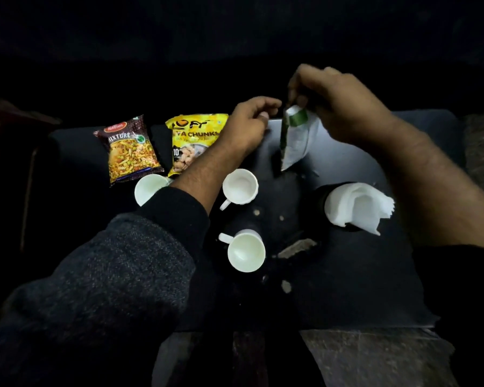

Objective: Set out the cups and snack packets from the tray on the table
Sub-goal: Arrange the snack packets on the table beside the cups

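**Green-and-silver packet up in the air, cups not all set out**

So the packet in play is the green-and-silver sachet [294, 138], dangling over the far middle of the dark tray [361, 275]. The right hand [344, 107] has it pinched by the top edge, so the thing hangs limp and a bit twisted. My read: it's light, thin foil, floppy and a little slick, so a seam pinch like this is the sane grip. Squeeze the belly and you'd probably crush whatever's inside.

The left hand [246, 127] is just left of it, fingers curled in at the tray's far edge. Can't tell whether it's gripping anything or just steadying.

Further left, two packets already lie flat: the yellow soya chunks packet [192, 141] and, left of that, the mixture packet [130, 148].

Cups: white cup [239, 188] mid-tray, another cup [246, 251] nearer, and a third cup [148, 188] to the left, half hidden by the sleeve [109, 261]. Likely hard and light, so grab by the handle.

On the right there's a crumpled white tissue [358, 206].
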Tool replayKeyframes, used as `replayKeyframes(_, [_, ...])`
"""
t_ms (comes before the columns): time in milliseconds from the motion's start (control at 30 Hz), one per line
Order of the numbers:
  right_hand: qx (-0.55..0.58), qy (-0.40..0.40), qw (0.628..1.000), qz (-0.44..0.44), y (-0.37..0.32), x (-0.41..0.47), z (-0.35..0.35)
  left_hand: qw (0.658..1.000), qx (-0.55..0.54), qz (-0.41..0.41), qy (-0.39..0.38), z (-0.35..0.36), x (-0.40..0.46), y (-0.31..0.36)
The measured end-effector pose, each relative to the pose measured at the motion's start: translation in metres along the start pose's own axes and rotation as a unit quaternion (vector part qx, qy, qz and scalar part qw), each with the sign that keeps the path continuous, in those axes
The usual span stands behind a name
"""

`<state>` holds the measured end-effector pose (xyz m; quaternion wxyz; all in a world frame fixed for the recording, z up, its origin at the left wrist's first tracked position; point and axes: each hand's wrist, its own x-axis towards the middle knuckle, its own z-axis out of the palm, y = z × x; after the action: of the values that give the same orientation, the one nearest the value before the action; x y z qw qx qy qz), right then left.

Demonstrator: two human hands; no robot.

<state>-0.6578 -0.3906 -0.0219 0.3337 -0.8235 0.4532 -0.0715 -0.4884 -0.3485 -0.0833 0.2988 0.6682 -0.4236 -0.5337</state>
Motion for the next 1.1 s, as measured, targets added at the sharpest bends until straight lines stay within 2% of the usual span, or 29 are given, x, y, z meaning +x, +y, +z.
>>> replayKeyframes(33, [0.111,0.016,0.993,-0.026,-0.003,0.000,-0.003,0.999,-0.029,-0.007,-0.023,0.004,0.000,0.003])
replayKeyframes(67, [0.232,0.030,0.971,-0.045,-0.002,0.001,-0.004,0.996,-0.071,-0.026,-0.048,0.008,-0.001,0.008])
replayKeyframes(133, [0.409,0.058,0.909,-0.045,0.002,0.005,-0.001,0.975,-0.178,-0.078,-0.104,0.011,-0.004,0.011])
replayKeyframes(200, [0.496,0.088,0.864,0.006,0.005,0.010,0.007,0.941,-0.285,-0.112,-0.146,0.011,-0.007,0.004])
replayKeyframes(233, [0.523,0.108,0.844,0.050,0.007,0.013,0.013,0.932,-0.309,-0.122,-0.142,0.010,-0.008,0.002])
replayKeyframes(333, [0.540,0.153,0.794,0.234,0.009,0.013,0.026,0.950,-0.279,-0.137,-0.045,0.018,-0.010,-0.004])
replayKeyframes(400, [0.492,0.116,0.805,0.310,0.008,0.005,0.032,0.962,-0.235,-0.140,0.015,0.026,-0.009,-0.006])
replayKeyframes(433, [0.449,0.100,0.831,0.312,0.010,0.002,0.037,0.969,-0.205,-0.133,0.034,0.030,-0.008,-0.009])
replayKeyframes(500, [0.293,0.069,0.911,0.282,0.017,-0.003,0.047,0.986,-0.103,-0.119,0.051,0.037,-0.004,-0.016])
replayKeyframes(533, [0.209,0.055,0.937,0.276,0.019,-0.003,0.051,0.991,-0.035,-0.113,0.055,0.040,-0.003,-0.018])
replayKeyframes(567, [0.144,0.043,0.947,0.282,0.021,-0.003,0.056,0.992,0.033,-0.108,0.064,0.041,-0.004,-0.019])
replayKeyframes(667, [0.061,0.014,0.941,0.332,0.022,0.000,0.066,0.983,0.131,-0.096,0.083,0.041,-0.007,-0.020])
replayKeyframes(867, [0.014,-0.023,0.931,0.365,0.021,-0.001,0.065,0.981,0.163,-0.079,0.069,0.040,-0.015,-0.014])
replayKeyframes(1000, [-0.047,-0.005,0.937,0.346,0.009,-0.003,0.053,0.980,0.142,-0.071,0.118,0.032,-0.020,-0.008])
replayKeyframes(1100, [-0.106,0.047,0.955,0.273,-0.020,0.007,0.048,0.967,0.149,-0.028,0.205,-0.002,-0.024,-0.002])
